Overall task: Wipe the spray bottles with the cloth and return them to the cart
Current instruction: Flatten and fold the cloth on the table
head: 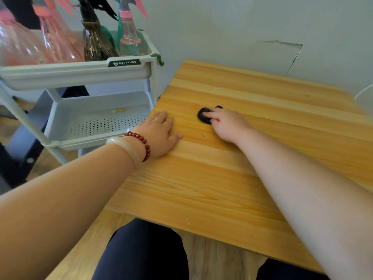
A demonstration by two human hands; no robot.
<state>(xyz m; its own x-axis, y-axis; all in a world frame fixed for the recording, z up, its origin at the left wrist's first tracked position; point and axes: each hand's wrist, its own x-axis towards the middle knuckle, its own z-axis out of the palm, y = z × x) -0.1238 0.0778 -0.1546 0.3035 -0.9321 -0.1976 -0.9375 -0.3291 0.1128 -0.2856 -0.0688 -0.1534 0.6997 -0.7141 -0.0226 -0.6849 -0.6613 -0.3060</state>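
Head view: the left hand (159,134) lies palm down on the wooden table (222,174), its fingers (162,117) straight and close together, holding nothing, their tips near the table's left edge. On that wrist sit a red bead bracelet (145,145) and a pale bangle (123,145).

The right hand (227,125) rests further in on the table, with its fingers (210,115) curled down over a small black wad (202,118), which they grip. Black shows on both sides of these fingers, at their tips and just beyond them towards the wall. Whether the wad is the cloth cannot be told. The two hands are near each other but apart.

Left of the left fingertips and beyond them stands the white cart (80,74), just beside the table edge. Its top tray holds the spray bottles (129,40), all upright. There is a clear pinkish one with a pink collar at the tray's right end, a dark one (96,44) next to it, and more pink ones further left, which are blurred and cut off by the frame. The perforated middle tray (60,118), level with the left fingers, holds only a small yellow label (118,110). A green hook (158,58) hangs on the top tray's right corner
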